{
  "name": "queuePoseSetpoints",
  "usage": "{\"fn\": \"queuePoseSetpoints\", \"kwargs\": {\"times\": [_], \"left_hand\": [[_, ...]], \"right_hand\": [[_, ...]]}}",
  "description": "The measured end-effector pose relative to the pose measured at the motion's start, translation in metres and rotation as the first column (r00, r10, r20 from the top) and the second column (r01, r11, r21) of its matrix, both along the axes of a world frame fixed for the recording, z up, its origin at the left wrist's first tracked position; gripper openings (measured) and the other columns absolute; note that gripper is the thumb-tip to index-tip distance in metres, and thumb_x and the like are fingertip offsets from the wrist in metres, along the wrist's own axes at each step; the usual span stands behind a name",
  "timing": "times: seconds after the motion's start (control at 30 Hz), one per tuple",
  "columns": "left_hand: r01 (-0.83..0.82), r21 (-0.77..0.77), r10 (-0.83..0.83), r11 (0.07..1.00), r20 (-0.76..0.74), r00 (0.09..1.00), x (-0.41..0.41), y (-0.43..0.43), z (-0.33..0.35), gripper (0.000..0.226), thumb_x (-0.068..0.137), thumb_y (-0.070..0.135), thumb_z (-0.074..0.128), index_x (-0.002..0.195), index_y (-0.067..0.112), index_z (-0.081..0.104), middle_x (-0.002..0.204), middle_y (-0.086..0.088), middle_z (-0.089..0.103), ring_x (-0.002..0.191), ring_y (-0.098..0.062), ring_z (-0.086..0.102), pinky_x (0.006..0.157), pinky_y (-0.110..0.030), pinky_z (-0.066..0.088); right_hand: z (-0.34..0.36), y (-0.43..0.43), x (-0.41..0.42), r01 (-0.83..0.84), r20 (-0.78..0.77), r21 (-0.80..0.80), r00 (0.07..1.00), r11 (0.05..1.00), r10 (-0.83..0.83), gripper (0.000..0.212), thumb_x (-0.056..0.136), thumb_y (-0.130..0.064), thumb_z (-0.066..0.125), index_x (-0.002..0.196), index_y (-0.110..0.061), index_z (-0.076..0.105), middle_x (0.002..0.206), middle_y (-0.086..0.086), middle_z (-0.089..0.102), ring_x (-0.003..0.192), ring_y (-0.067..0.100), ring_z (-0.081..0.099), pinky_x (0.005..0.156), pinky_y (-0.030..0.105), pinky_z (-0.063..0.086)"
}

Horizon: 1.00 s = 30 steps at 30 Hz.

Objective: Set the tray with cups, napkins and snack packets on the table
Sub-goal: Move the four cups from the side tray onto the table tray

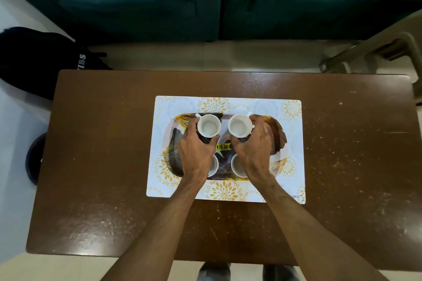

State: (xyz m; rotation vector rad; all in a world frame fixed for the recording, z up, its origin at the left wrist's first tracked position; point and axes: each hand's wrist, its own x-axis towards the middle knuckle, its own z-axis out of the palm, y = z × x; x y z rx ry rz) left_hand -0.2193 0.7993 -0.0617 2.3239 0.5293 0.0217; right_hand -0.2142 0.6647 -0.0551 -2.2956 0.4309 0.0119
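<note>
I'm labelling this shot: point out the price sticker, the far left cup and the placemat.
price sticker (222,146): head view, centre of the yellow label.
far left cup (209,128): head view, its inner bottom.
placemat (295,137): head view, bare right border.

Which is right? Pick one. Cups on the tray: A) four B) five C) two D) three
A: the left hand grips the far left cup, the right hand grips the far right cup; near left cup and near right cup show beneath them on the tray.
</note>
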Motion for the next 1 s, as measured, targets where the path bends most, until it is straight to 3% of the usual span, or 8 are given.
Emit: {"fn": "queuePoseSetpoints", "kwargs": {"times": [0.2, 0.33, 0.73, 0.87, 1.0], "left_hand": [[-0.003, 0.005, 0.003, 1.0, 0.002, 1.0, 0.001, -0.001, 0.0, 0.07, 0.073, 0.045, 0.087, 0.131, 0.02, 0.056, 0.126, -0.003, 0.069, 0.116, -0.024, 0.064, 0.092, -0.037, 0.053], [-0.005, 0.013, 0.005, 1.0, 0.001, 1.0, 0.002, -0.001, -0.001, 0.072, 0.072, 0.045, 0.088, 0.131, 0.02, 0.055, 0.127, -0.003, 0.069, 0.116, -0.025, 0.064, 0.093, -0.039, 0.054], [0.019, 0.032, -0.019, 0.999, -0.006, 1.0, 0.002, -0.001, -0.001, 0.074, 0.07, 0.048, 0.088, 0.131, 0.021, 0.055, 0.127, -0.002, 0.069, 0.116, -0.026, 0.064, 0.091, -0.039, 0.053], [0.038, 0.03, -0.037, 0.999, -0.034, 0.999, -0.002, 0.004, 0.0, 0.082, 0.07, 0.053, 0.086, 0.137, 0.024, 0.05, 0.132, -0.003, 0.066, 0.121, -0.028, 0.061, 0.093, -0.043, 0.053], [0.093, -0.055, -0.097, 0.994, -0.083, 0.992, -0.015, 0.014, 0.005, 0.094, 0.07, 0.06, 0.083, 0.146, 0.029, 0.037, 0.146, 0.0, 0.055, 0.136, -0.024, 0.05, 0.105, -0.051, 0.049]], "right_hand": [[-0.002, 0.001, 0.0, 0.0, 0.025, 0.002, 1.0, 1.0, 0.0, 0.065, 0.076, -0.027, 0.085, 0.127, -0.011, 0.047, 0.119, 0.01, 0.064, 0.111, 0.027, 0.06, 0.09, 0.04, 0.052], [-0.004, 0.002, -0.001, 0.003, 0.028, 0.006, 1.0, 1.0, -0.003, 0.065, 0.076, -0.027, 0.085, 0.127, -0.011, 0.047, 0.119, 0.009, 0.064, 0.11, 0.027, 0.06, 0.088, 0.034, 0.048], [-0.006, 0.001, 0.0, -0.006, 0.025, 0.003, 1.0, 1.0, 0.006, 0.063, 0.078, -0.031, 0.084, 0.125, -0.011, 0.047, 0.117, 0.009, 0.064, 0.108, 0.026, 0.061, 0.082, 0.028, 0.045], [-0.005, -0.004, -0.003, -0.025, -0.011, 0.026, 1.0, 0.999, 0.025, 0.077, 0.076, -0.04, 0.085, 0.134, -0.014, 0.041, 0.127, 0.009, 0.059, 0.117, 0.027, 0.057, 0.088, 0.039, 0.053], [0.001, -0.013, -0.015, -0.03, -0.009, 0.047, 0.999, 0.998, 0.031, 0.086, 0.073, -0.045, 0.085, 0.139, -0.018, 0.039, 0.139, 0.005, 0.052, 0.127, 0.025, 0.052, 0.096, 0.046, 0.052]]}}
